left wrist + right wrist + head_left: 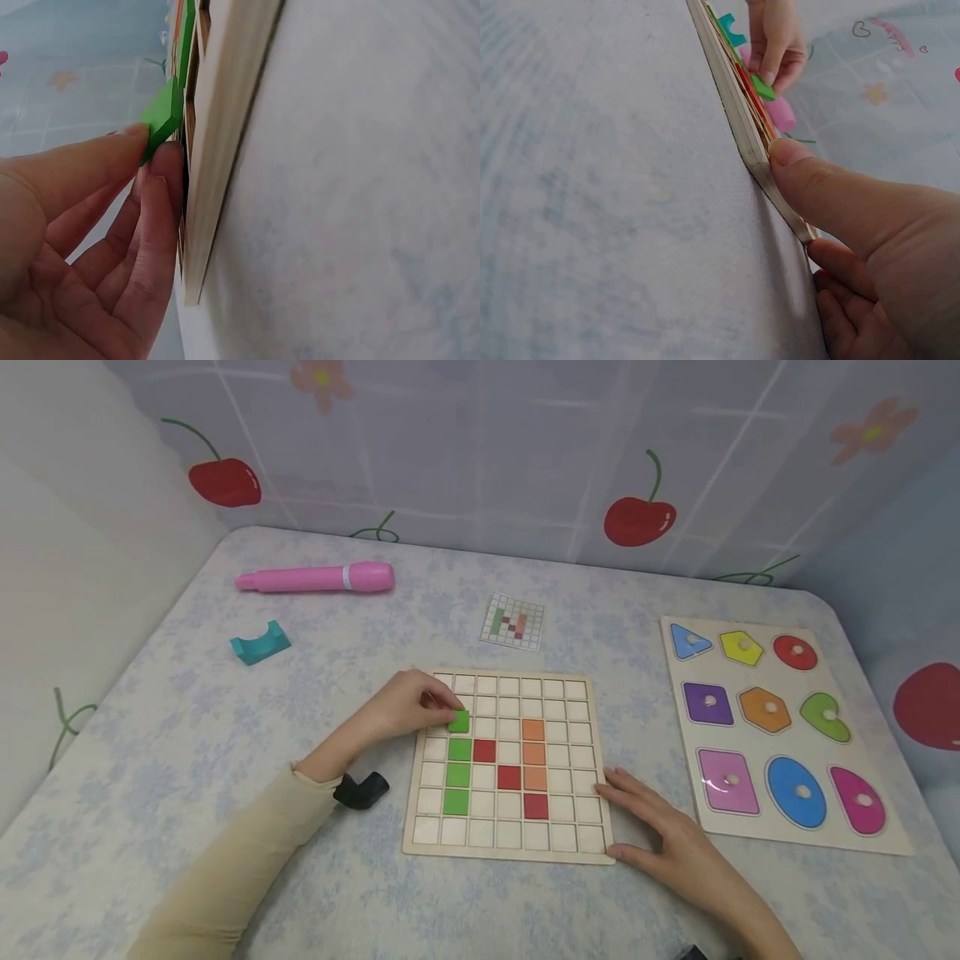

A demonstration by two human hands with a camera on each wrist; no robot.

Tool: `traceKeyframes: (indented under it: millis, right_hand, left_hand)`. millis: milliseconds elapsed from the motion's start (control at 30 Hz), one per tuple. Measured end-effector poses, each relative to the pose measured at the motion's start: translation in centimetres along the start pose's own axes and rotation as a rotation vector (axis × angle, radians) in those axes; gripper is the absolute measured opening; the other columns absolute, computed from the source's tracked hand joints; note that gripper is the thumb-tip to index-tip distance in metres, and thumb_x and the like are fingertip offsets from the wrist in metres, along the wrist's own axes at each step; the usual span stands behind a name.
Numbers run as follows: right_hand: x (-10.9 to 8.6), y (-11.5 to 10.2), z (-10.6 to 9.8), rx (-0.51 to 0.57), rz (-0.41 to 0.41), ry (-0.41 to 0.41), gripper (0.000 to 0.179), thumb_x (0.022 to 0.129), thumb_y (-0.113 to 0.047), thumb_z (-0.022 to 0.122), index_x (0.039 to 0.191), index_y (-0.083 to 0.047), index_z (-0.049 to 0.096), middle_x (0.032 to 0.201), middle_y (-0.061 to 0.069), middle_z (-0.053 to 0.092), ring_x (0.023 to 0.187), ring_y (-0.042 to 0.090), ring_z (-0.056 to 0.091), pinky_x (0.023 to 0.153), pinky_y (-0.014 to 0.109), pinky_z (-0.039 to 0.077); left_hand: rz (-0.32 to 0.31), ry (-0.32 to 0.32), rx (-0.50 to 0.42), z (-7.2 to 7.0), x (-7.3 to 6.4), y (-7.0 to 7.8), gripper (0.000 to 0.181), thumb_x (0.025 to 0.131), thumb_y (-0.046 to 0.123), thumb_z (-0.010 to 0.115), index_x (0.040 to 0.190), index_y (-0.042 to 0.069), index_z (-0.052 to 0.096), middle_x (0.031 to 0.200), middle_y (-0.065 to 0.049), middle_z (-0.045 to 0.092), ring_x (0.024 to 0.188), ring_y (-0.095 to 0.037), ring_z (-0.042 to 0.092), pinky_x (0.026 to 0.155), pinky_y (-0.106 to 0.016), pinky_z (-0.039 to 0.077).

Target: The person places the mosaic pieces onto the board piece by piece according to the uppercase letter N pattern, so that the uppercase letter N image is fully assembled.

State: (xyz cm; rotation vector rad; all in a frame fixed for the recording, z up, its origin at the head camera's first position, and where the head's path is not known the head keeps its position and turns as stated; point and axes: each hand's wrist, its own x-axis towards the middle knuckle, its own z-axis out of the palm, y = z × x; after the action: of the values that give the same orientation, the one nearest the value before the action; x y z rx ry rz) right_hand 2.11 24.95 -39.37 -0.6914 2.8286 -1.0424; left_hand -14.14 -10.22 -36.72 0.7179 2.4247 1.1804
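My left hand pinches a green square tile between thumb and fingers. In the left wrist view the green tile tilts over a recess of the wooden grid board. Three green tiles run down the same column below it. Three orange tiles stand in a column further right, and three red tiles step down diagonally. My right hand touches the board's right edge, its thumb at the near corner and its fingertips higher up.
Behind the board lies a small pattern card. A shape puzzle board with knobbed pieces lies at right. At left are a pink microphone-shaped stick and a teal curved block. A black curved device sits by my left wrist.
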Motion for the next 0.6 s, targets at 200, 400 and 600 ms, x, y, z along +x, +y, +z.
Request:
traceKeyframes:
  millis: [200, 400, 600]
  right_hand:
    - [0.03, 0.04, 0.01, -0.004, 0.011, -0.004, 0.066, 0.077, -0.027, 0.077, 0.137, -0.022, 0.048, 0.144, 0.002, 0.039, 0.134, 0.013, 0.027, 0.098, 0.007, 0.017]
    - [0.05, 0.02, 0.05, -0.007, 0.018, -0.006, 0.066, 0.078, -0.028, 0.076, 0.137, -0.022, 0.048, 0.144, 0.002, 0.039, 0.134, 0.014, 0.027, 0.098, 0.007, 0.016]
    - [0.03, 0.1, 0.17, 0.001, 0.006, -0.001, 0.066, 0.077, -0.026, 0.077, 0.137, -0.021, 0.049, 0.143, 0.003, 0.039, 0.134, 0.013, 0.026, 0.098, 0.008, 0.017]
  left_hand:
    - [0.006, 0.002, 0.047, 0.36, 0.11, 0.58, 0.007, 0.082, 0.008, 0.073, 0.088, 0.008, 0.074, 0.08, 0.003, 0.067, 0.07, -0.009, 0.061, 0.066, -0.028, 0.049]
    - [0.064, 0.051, 0.215, 0.74, 0.12, 0.95, 0.002, 0.08, 0.01, 0.075, 0.081, 0.008, 0.074, 0.078, 0.004, 0.06, 0.069, -0.011, 0.054, 0.064, -0.029, 0.044]
    - [0.105, 0.072, 0.192, 0.62, -0.19, 0.75, 0.02, 0.081, 0.01, 0.074, 0.1, 0.004, 0.071, 0.083, -0.002, 0.06, 0.073, -0.013, 0.054, 0.067, -0.028, 0.046]
